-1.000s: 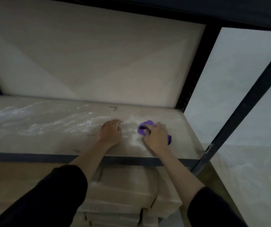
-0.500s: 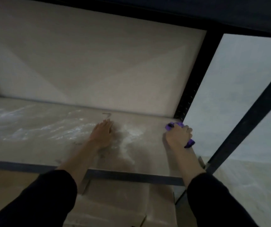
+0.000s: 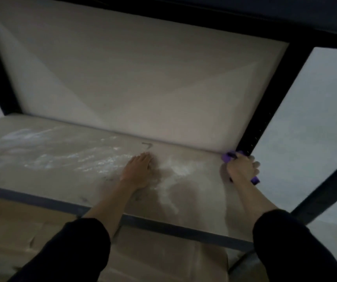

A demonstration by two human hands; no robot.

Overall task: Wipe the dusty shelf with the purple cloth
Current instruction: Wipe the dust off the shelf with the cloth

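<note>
Right hand [image 3: 242,169] reaches to the back right corner of the shelf [image 3: 61,171], knuckles up, fingers curled around the purple cloth [image 3: 227,156], pressing it onto the board beside the black rear upright [image 3: 265,110]. Most of the cloth is hidden under the hand; only bits show at the fingertips and by the wrist. Left hand [image 3: 138,171] lies flat, palm down, fingers together, mid-shelf. White dust streaks [image 3: 66,159] cover the shelf left of that hand. Frame dim, motion-blurred.
</note>
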